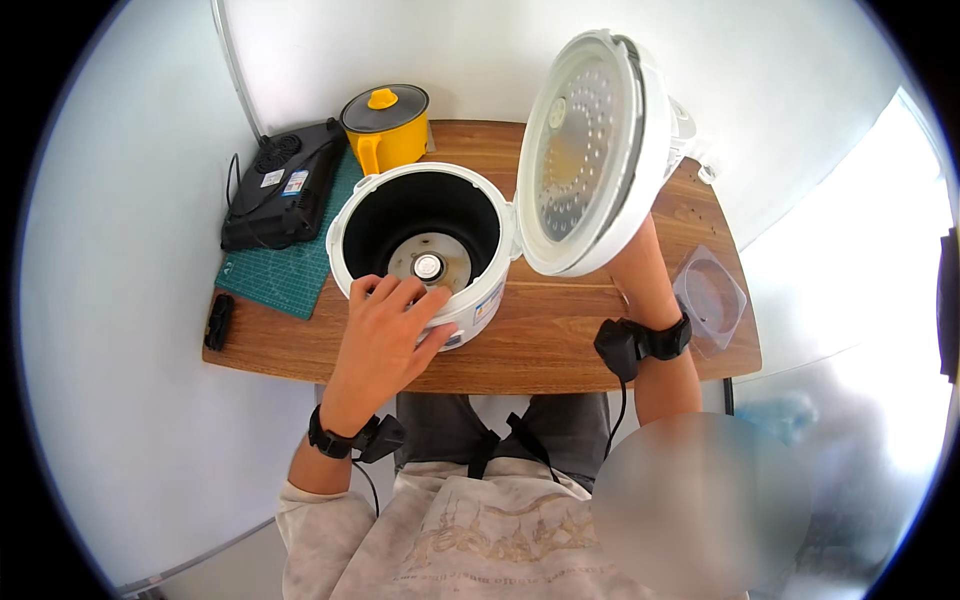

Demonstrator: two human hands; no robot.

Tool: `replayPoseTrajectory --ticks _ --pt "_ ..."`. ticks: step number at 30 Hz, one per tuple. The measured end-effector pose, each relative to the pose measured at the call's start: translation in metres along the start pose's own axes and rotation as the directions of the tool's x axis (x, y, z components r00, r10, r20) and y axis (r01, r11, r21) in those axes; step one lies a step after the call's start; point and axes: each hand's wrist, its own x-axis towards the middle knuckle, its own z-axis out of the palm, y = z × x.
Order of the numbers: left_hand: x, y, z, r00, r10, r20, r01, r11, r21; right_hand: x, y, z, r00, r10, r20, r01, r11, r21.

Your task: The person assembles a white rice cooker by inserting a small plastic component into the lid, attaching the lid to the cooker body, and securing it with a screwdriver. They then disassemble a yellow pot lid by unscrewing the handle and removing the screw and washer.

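Observation:
A white rice cooker [487,312] stands on the table with its lid raised. Its dark inside has no inner pot, so the round heating plate [455,262] and its centre button [428,266] show at the bottom. My left hand [388,325] is on the near rim, fingers hooked over the edge and thumb against the outer front wall. The lid [585,150] tilts up on the right side, its perforated metal inner plate facing left. Behind that lid is my right hand [638,262]; its fingers are hidden, so what they touch cannot be made out.
A yellow electric pot [400,143] with a dark lid stands behind the cooker. Left of it, a black appliance [285,190] with a cord lies partly on a green cutting mat [275,280]. A clear plastic tray [712,300] is at the right, a black bundled cord [219,322] at the left edge.

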Motion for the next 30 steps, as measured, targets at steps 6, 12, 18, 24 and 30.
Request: replayPoseTrajectory --ticks 6,12,18,24,30 --pt "0.000 -0.001 0.001 1.000 0.023 -0.019 -0.023 1.000 0.001 0.015 -0.013 0.006 0.999 -0.008 -0.043 0.005 0.998 -0.062" --pt "-0.001 -0.001 0.002 0.999 0.028 -0.042 -0.027 1.000 0.010 0.025 -0.024 0.008 0.998 0.058 0.008 -0.056 0.990 -0.126" --pt "-0.004 -0.001 0.004 1.000 -0.005 -0.030 0.004 1.000 -0.018 0.035 -0.043 0.010 0.992 0.101 0.075 -0.090 0.986 -0.137" --pt "-0.004 0.000 -0.009 0.990 -0.119 -0.078 0.086 0.937 -0.337 0.042 -0.054 0.017 0.990 0.044 0.132 0.001 0.945 -0.326" --pt "-0.008 -0.039 -0.030 0.780 -0.570 -0.258 0.097 0.518 -0.850 0.048 -0.073 0.031 0.970 -0.055 0.237 0.153 0.894 -0.420"
